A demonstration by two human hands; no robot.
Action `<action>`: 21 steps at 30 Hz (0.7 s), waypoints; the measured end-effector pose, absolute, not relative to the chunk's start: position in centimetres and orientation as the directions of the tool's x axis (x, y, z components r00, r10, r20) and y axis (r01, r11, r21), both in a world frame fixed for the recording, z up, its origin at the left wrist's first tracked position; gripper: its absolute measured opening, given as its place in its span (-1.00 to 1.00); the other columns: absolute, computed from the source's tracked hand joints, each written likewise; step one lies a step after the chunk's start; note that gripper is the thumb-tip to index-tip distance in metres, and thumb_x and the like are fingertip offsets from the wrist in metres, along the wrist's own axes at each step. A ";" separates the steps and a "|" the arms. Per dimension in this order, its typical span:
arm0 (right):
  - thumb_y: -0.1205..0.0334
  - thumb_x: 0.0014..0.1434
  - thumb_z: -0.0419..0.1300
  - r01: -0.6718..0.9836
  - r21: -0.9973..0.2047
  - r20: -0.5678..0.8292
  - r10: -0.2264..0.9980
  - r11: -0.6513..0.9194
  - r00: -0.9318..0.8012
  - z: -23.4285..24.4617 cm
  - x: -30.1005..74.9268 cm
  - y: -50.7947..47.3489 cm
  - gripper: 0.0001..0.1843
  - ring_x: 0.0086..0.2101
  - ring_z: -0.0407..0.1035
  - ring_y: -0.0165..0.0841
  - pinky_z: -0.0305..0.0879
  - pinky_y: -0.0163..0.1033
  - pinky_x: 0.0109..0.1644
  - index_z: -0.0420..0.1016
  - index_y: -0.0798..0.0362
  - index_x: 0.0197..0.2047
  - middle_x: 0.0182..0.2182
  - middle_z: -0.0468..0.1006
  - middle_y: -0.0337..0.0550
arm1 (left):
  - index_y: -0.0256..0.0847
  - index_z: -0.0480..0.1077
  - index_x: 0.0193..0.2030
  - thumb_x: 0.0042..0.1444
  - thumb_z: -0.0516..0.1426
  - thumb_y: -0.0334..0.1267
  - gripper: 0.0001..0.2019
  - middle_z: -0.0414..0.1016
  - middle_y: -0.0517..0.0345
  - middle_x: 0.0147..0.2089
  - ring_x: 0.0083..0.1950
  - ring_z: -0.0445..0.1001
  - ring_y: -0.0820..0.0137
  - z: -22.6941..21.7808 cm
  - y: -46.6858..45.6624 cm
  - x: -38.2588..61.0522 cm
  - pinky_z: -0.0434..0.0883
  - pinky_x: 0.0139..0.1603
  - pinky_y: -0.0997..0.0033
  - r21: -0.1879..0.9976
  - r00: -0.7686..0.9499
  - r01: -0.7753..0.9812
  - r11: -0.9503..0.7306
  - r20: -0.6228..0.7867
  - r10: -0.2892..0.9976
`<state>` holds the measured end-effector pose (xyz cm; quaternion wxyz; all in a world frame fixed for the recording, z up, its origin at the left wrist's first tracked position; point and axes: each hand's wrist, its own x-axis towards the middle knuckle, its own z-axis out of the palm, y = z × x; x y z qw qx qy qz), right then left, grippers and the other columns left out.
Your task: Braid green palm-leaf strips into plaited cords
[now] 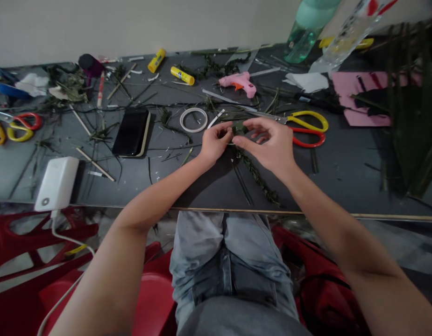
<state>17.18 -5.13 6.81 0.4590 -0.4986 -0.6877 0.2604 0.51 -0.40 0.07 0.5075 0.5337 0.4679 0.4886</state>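
Observation:
Both hands meet over the middle of a dark table [342,186]. My left hand [213,143] is curled, its fingertips pinching one end of a small green leaf piece [239,127]. My right hand [270,142] pinches the other end with thumb and forefinger, the other fingers loosely spread. A plaited green leaf strip [258,177] trails from the piece toward the table's front edge. A roll of white tape [194,119] lies just left of my left hand.
A black phone [131,132] and a white power bank [57,183] lie at left. Yellow and red scissors [307,128], a pink glue gun [238,83], glue sticks [182,75], bottles [307,28], pink paper [363,95] and palm leaves [415,116] fill the back and right.

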 end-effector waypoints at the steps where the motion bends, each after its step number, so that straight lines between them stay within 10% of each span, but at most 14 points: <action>1: -0.36 0.02 0.32 0.429 -0.827 0.372 0.926 0.363 -0.067 6.5 17.2 -4.8 -0.42 -0.29 0.51 -0.25 0.50 -0.07 -0.18 0.58 -0.03 -0.16 -0.27 0.63 -0.11 | -0.23 0.58 -0.11 0.11 0.23 -0.36 -0.80 0.59 0.14 -0.29 -0.28 0.48 0.46 0.1 -0.3 0.5 0.41 -0.16 0.39 0.998 0.056 0.017 -0.055 0.054 0.997; 12: -0.54 0.06 0.12 0.103 -0.994 0.033 0.999 0.035 -0.024 4.7 18.9 2.2 -0.32 -0.33 0.50 -0.29 0.50 -0.14 -0.28 0.46 -0.04 -0.25 -0.34 0.57 -0.10 | -0.32 0.59 -0.13 0.02 0.25 -0.40 -0.76 0.63 0.07 -0.26 -0.33 0.49 0.47 1.9 0.0 1.1 0.47 -0.18 0.36 1.000 0.118 -0.015 0.000 0.001 0.993; 21: -0.60 0.14 -0.18 0.442 -0.811 0.314 0.923 0.383 -0.223 4.5 19.7 1.6 -0.15 -0.30 0.51 -0.21 0.50 0.00 -0.15 0.49 -0.09 0.00 -0.39 0.53 -0.15 | -0.27 0.55 -0.29 0.03 0.25 -0.39 -0.92 0.57 0.14 -0.37 -0.39 0.43 0.52 2.4 0.8 1.0 0.46 -0.23 0.42 0.967 0.241 -0.164 0.194 -0.152 0.958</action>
